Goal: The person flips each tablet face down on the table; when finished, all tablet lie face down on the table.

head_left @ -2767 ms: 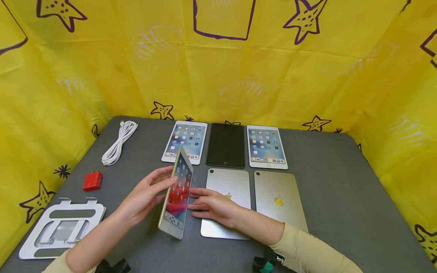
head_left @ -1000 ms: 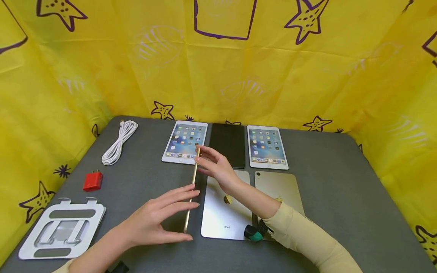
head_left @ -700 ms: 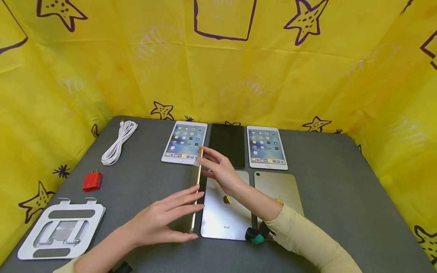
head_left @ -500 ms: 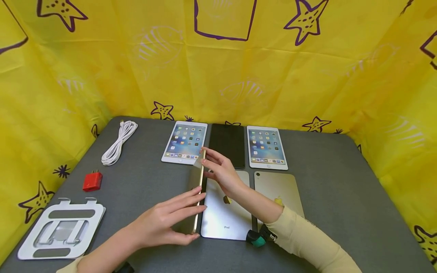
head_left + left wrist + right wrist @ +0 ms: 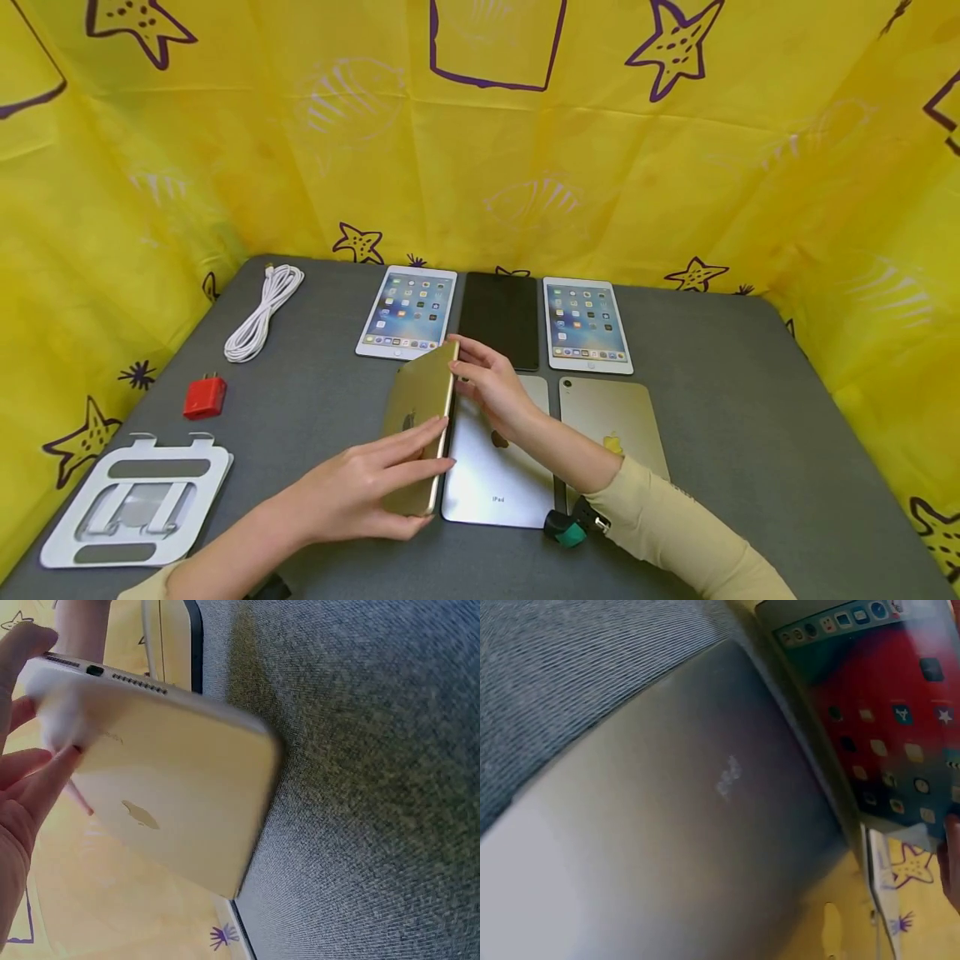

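A gold-backed tablet (image 5: pixel 422 385) leans on its left long edge, its back toward the left and its right edge raised. My left hand (image 5: pixel 360 487) holds its near right corner, fingers along the raised edge and thumb by the near end. At the far right corner, my right hand (image 5: pixel 497 396) pinches the same edge. The left wrist view shows the tablet's back (image 5: pixel 187 772) with an apple logo and its edge against the grey tabletop. Its lit red screen (image 5: pixel 889 712) faces the right wrist camera. Beside it a silver tablet (image 5: pixel 495 496) lies face down, partly covered by my right arm.
Behind are two white tablets (image 5: pixel 408 308) (image 5: pixel 587 321) with lit screens and a black tablet (image 5: pixel 498 321). A gold tablet (image 5: pixel 611 408) lies face down at right. At left are a white cable (image 5: pixel 262 312), a red charger (image 5: pixel 204 397) and a white folding stand (image 5: pixel 138 500).
The tablet has turned from screen-visible through edge-on to back-visible, its upper edge tipping right. My right hand moved up to its far corner; my left hand shifted to the near end.
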Action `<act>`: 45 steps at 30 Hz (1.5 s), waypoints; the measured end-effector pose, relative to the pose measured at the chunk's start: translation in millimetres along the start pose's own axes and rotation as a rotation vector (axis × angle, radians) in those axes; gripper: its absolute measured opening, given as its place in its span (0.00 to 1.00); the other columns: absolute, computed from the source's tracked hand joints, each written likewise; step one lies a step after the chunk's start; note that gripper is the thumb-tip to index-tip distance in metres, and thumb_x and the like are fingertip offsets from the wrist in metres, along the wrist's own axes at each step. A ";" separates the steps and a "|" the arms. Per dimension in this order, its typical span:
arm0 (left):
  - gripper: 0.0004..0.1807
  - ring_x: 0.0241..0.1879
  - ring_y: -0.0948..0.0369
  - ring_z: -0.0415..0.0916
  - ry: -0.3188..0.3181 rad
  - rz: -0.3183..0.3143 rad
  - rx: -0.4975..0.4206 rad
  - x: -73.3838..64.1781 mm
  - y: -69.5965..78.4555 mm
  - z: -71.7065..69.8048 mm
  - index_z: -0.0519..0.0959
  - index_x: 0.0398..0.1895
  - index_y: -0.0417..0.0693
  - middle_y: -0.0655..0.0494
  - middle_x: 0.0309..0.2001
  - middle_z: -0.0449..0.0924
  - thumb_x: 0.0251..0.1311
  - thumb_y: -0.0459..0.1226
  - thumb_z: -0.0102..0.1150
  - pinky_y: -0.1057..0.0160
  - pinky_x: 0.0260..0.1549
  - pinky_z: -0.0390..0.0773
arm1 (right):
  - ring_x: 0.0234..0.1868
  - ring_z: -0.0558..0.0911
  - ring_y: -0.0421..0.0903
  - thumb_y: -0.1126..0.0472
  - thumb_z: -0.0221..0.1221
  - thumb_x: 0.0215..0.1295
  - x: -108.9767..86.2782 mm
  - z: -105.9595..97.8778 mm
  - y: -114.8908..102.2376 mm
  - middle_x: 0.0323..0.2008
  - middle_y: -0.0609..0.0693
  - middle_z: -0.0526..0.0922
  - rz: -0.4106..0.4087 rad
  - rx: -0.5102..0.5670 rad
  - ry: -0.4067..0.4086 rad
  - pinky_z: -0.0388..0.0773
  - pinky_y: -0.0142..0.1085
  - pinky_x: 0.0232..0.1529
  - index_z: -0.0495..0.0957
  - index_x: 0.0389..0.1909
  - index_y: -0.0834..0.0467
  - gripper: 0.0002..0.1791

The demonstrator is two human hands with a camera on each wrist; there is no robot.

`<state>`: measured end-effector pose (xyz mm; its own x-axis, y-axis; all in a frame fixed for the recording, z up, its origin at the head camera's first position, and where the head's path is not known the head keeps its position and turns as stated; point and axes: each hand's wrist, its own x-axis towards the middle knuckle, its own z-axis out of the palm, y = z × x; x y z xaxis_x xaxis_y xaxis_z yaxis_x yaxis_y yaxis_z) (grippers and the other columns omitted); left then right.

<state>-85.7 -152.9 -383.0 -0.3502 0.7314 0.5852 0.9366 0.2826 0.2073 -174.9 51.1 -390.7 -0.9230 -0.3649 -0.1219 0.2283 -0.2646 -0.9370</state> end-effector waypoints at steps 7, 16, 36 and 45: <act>0.30 0.60 0.50 0.73 -0.140 -0.055 0.003 -8.2 -0.7 0.8 0.77 0.60 0.49 0.41 0.65 0.70 0.53 0.45 0.71 0.60 0.48 0.79 | 0.46 0.80 0.42 0.72 0.53 0.66 3.4 -2.9 13.3 0.60 0.63 0.74 0.047 -0.048 0.050 0.78 0.35 0.49 0.63 0.69 0.68 0.29; 0.29 0.62 0.52 0.72 -0.312 -0.157 0.049 -13.7 -1.3 0.3 0.80 0.56 0.50 0.46 0.63 0.74 0.49 0.46 0.73 0.55 0.49 0.79 | 0.48 0.79 0.43 0.74 0.53 0.65 7.0 -2.6 26.5 0.52 0.59 0.76 0.113 -0.058 0.080 0.75 0.39 0.56 0.64 0.67 0.70 0.29; 0.25 0.61 0.52 0.72 -0.473 -0.180 0.143 -22.1 -5.3 3.3 0.82 0.52 0.51 0.49 0.61 0.76 0.48 0.46 0.71 0.58 0.43 0.81 | 0.71 0.59 0.59 0.73 0.45 0.70 2.9 -3.7 27.5 0.69 0.72 0.59 0.210 0.014 -0.055 0.58 0.44 0.69 0.52 0.69 0.78 0.29; 0.26 0.63 0.53 0.69 -0.519 -0.235 0.123 -22.7 -6.6 3.5 0.81 0.55 0.51 0.50 0.64 0.73 0.53 0.50 0.69 0.57 0.45 0.80 | 0.73 0.55 0.57 0.73 0.43 0.70 -0.7 1.4 25.3 0.72 0.68 0.53 0.232 0.053 -0.097 0.55 0.46 0.70 0.48 0.71 0.75 0.31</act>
<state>-83.9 -169.2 -400.3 -0.5386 0.8399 0.0668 0.8351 0.5216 0.1747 -168.0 43.4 -413.8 -0.8105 -0.5046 -0.2976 0.4490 -0.2088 -0.8688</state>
